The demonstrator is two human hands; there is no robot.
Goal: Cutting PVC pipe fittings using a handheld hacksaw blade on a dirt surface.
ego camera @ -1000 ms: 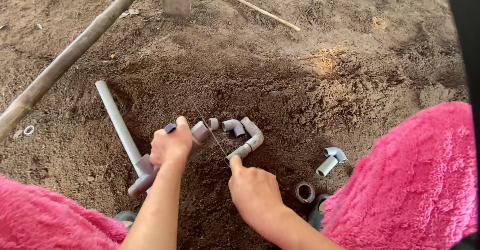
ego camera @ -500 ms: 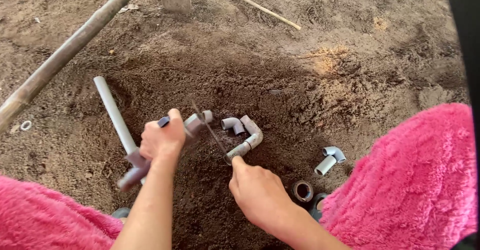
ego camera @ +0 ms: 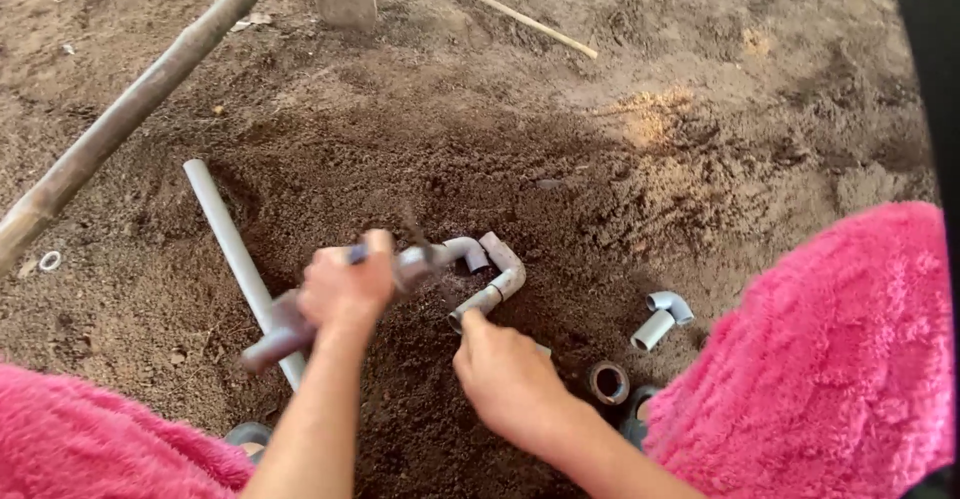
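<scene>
**Loose soil, half-joined pipe**

Left hand closed around grey pipe assembly, lifted above the straight pipe. Right of it, right hand fingertips pinch the elbow section. Risk: soil entering open ends; joints slipping apart.

Matt grey plastic pipe, crumbly soil

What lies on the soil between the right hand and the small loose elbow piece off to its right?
In the head view, between the right hand and the loose elbow piece lies dark soil; a short ring coupling sits slightly nearer the camera.
</scene>
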